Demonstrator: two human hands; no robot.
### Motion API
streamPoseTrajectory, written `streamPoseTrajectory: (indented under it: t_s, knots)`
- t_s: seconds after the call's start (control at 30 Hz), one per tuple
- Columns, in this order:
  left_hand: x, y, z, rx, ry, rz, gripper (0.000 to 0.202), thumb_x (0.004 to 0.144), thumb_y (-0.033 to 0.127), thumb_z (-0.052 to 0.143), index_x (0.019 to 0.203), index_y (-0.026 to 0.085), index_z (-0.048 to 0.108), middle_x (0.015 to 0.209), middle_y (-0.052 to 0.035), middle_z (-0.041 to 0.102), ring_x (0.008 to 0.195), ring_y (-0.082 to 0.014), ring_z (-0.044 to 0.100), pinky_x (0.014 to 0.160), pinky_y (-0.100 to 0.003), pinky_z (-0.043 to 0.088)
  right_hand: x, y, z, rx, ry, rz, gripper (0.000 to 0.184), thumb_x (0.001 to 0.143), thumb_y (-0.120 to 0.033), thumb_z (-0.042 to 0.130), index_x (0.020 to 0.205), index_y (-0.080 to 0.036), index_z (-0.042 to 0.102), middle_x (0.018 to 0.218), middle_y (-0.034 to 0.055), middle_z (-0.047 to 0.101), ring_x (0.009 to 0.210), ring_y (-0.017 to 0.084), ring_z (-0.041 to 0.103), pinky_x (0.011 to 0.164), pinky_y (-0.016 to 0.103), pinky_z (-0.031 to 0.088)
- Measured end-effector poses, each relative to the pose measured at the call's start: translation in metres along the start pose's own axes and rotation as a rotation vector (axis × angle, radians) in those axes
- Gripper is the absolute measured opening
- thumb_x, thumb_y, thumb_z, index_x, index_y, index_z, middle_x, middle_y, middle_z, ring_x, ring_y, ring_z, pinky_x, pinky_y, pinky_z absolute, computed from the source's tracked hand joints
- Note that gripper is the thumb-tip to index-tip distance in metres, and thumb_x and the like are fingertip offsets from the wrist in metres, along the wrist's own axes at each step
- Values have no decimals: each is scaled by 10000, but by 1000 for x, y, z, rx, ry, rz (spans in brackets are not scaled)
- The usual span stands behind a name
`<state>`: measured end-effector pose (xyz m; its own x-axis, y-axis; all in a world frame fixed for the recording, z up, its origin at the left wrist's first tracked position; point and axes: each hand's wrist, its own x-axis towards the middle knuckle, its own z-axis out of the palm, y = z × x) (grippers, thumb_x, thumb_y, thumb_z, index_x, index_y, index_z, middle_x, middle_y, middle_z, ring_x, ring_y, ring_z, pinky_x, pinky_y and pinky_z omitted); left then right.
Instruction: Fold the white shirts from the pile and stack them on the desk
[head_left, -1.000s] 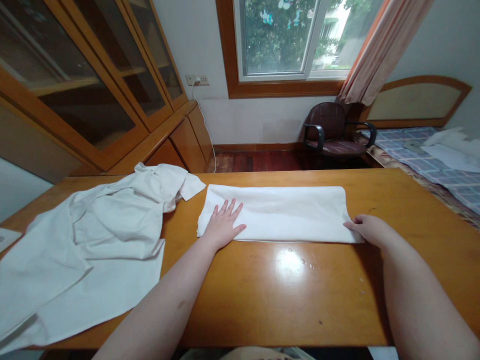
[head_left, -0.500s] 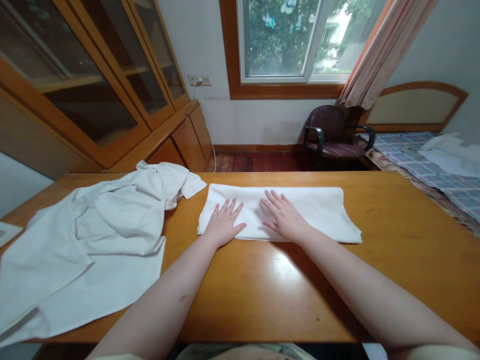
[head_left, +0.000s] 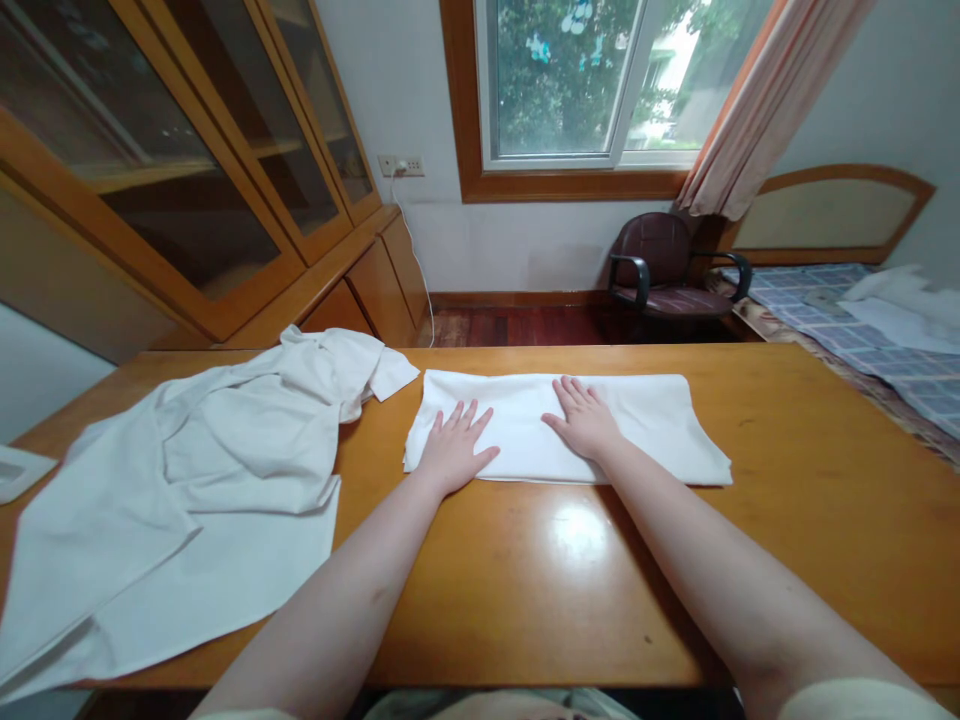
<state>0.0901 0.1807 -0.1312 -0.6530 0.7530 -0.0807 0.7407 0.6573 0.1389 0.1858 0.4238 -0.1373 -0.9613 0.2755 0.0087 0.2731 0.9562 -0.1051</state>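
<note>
A white cloth (head_left: 517,415), folded into a long flat strip, lies across the wooden table in front of me. My left hand (head_left: 456,450) rests flat on its left part with the fingers spread. Near the middle of the strip, my right hand (head_left: 585,418) also lies palm down, fingers stretched out and thumb apart. Neither hand grips anything. To the left, a larger white garment or cloth (head_left: 247,440) is heaped in loose folds, apart from both hands.
The wooden table (head_left: 810,520) spans the view. A white object (head_left: 22,472) sits at its left edge. Beyond stand a glass-doored cabinet (head_left: 300,240), a dark red armchair (head_left: 660,265) and a bed (head_left: 825,310). A white cord (head_left: 412,245) hangs from the wall socket.
My right hand has slid to the right along the folded cloth, away from my left hand. The left hand stays on the same part of the cloth. The view has shifted slightly.
</note>
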Motion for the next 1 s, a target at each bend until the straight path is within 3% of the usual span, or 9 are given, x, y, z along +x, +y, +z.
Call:
streamPoseTrajectory:
  t_s: [0.13,0.23,0.3,0.37,0.43,0.6,0.73,0.87,1.0]
  knots:
    - [5,-2,-8,-91,-64,-4,712,813,575,459,1442,282,300,1535,-68,191,1405,-295,151,1109,-530,104,-7,24,2,-56,6,104,741,893,-613,234,1490,-180,163,1538,58,171,1413,228,119,1127,470,107]
    - [20,-8,-20,-235,-22,-83,582,808,501,498,1326,237,489,1433,-91,418,1307,-275,383,1072,-422,278,-7,27,2,-65,-6,106,736,894,-608,226,1490,-179,163,1539,55,171,1413,225,121,1125,467,120]
    - [34,-16,-29,-319,176,-251,463,846,427,457,1227,188,568,1288,-112,558,1190,-241,509,1009,-349,364,-6,27,1,-60,-33,94,742,889,-612,232,1487,-177,176,1538,55,180,1410,226,131,1123,458,137]
    - [49,-25,-34,-322,450,-434,444,845,386,470,1217,160,556,1249,-134,570,1177,-258,511,1007,-366,365,-5,28,0,-53,-55,80,750,882,-620,245,1486,-180,183,1539,52,177,1409,227,136,1122,454,146]
    - [61,-34,-34,-344,618,-549,479,827,377,508,1242,137,520,1261,-155,549,1196,-278,490,1017,-387,357,-5,29,-1,-50,-55,74,750,881,-617,252,1486,-180,182,1540,51,170,1411,228,130,1123,457,141]
    - [76,-52,-22,-588,581,-676,479,852,445,468,1197,119,531,1217,-174,574,1137,-269,538,963,-364,414,-8,28,3,-6,4,57,729,885,-590,293,1476,-170,217,1529,84,209,1405,255,149,1114,493,138]
    - [74,-63,-15,-600,568,-709,440,817,450,527,1146,159,557,1147,-159,603,1041,-268,589,888,-370,458,-5,39,-3,163,123,26,636,877,-521,391,1389,-144,396,1480,127,327,1357,256,288,1091,441,228]
    - [71,-70,-15,-640,549,-706,422,817,387,547,1191,191,537,1067,-106,639,932,-225,628,837,-342,480,-4,80,-24,284,439,310,506,878,-409,410,1254,-88,521,1287,178,539,1204,252,471,1017,383,337]
    - [71,-73,-13,-653,549,-558,327,818,247,535,1135,206,605,1076,-66,654,1009,-202,603,906,-317,454,-14,131,-39,233,467,739,520,820,-432,480,1201,-90,572,1149,185,616,1066,321,549,895,436,409]
